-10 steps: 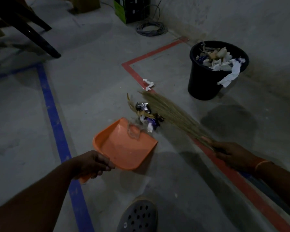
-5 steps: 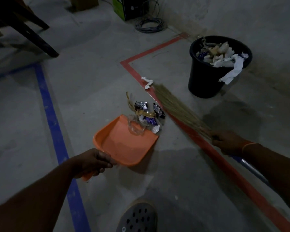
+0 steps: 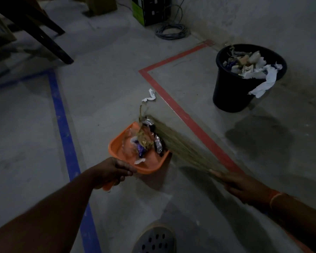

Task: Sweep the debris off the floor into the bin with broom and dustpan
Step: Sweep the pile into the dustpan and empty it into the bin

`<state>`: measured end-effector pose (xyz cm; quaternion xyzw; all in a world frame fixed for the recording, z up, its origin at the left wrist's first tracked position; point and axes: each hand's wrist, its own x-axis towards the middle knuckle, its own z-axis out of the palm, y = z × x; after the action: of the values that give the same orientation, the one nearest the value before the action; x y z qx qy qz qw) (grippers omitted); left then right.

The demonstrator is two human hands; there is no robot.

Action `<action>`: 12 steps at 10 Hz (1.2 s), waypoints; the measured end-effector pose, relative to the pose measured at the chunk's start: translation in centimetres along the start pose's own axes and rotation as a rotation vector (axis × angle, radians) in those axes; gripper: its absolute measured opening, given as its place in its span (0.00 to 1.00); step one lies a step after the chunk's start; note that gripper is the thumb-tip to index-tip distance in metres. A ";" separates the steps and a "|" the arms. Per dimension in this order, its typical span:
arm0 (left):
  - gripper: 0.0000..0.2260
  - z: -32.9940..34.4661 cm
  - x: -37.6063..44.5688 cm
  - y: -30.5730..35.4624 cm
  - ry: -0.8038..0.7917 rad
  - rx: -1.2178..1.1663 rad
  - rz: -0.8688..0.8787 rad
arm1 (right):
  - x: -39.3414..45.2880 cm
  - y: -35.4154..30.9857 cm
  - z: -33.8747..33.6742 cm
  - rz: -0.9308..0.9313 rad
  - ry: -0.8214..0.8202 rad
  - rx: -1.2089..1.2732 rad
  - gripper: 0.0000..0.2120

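A: Where is the debris (image 3: pixel 146 141) at this point?

B: Most of it sits in the dustpan (image 3: pixel 117 143): foil wrappers, a purple packet, dry plant scraps, some clear plastic. One foil piece lies at the pan's open lip, right against the broom (image 3: pixel 181 145) bristles.

A: And the hands?

B: The left hand (image 3: pixel 111 172) is wrapped round the pan's handle and holds the pan low on the floor. The right hand (image 3: pixel 244 185) grips the broom where the bristles bunch, and the fan of bristles presses against the pan's mouth.

A: Anything left on the floor?

B: A white paper scrap (image 3: pixel 150 96) lies beyond the pan, just beside the red tape (image 3: pixel 193 125), clear of the broom. A thin dry stalk (image 3: pixel 141 111) pokes out past the pan's far edge; I can't tell whether it rests in or out.

A: The bin (image 3: pixel 232 92)?

B: It stands well apart, across the red line, already heaped with paper, and one white sheet hangs over its rim.

A: So how far along?

B: I'd say this pile is nearly gathered. What's left, by my reading, is nudging the lip piece in, fetching the white scrap, then carrying the pan over and tipping it. With the bin so full, I'd expect the load might spill.

A: Anything else around?

B: Blue tape (image 3: pixel 62 115) on the left, a coiled cable (image 3: pixel 171 31) by the wall, and a shoe (image 3: pixel 154 240) at the bottom.
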<state>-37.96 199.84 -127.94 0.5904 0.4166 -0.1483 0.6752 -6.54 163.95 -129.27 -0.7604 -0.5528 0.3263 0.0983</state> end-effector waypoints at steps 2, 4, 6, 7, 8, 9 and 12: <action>0.10 -0.1 -0.3 -0.6 0.008 -0.032 0.023 | -1.1 0.1 2.1 -0.049 0.127 -0.035 0.34; 0.10 -0.4 -0.8 -0.9 0.069 -0.056 0.022 | -1.4 -0.9 0.4 0.018 0.119 -0.038 0.26; 0.09 -1.0 -0.5 -1.0 0.130 -0.101 0.035 | -0.8 -1.5 -2.6 -0.029 0.166 -0.105 0.29; 0.09 -0.8 -0.4 -0.8 0.153 -0.108 0.051 | -0.7 -0.6 -2.2 -0.074 0.138 -0.129 0.27; 0.09 -0.7 -0.2 -0.7 0.160 -0.098 0.060 | -0.6 -0.3 -2.4 -0.077 0.123 -0.146 0.28; 0.09 -0.8 -0.1 -0.6 0.163 -0.082 0.064 | -0.4 -0.6 -2.3 -0.083 0.138 -0.150 0.28; 0.09 -0.8 0.0 -0.7 0.177 -0.082 0.095 | 0.3 -1.0 -0.9 -0.115 0.190 -0.186 0.30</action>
<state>-38.76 200.35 -128.39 0.5920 0.4517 -0.0461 0.6658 -6.70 164.76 -128.13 -0.7607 -0.6117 0.1941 0.0978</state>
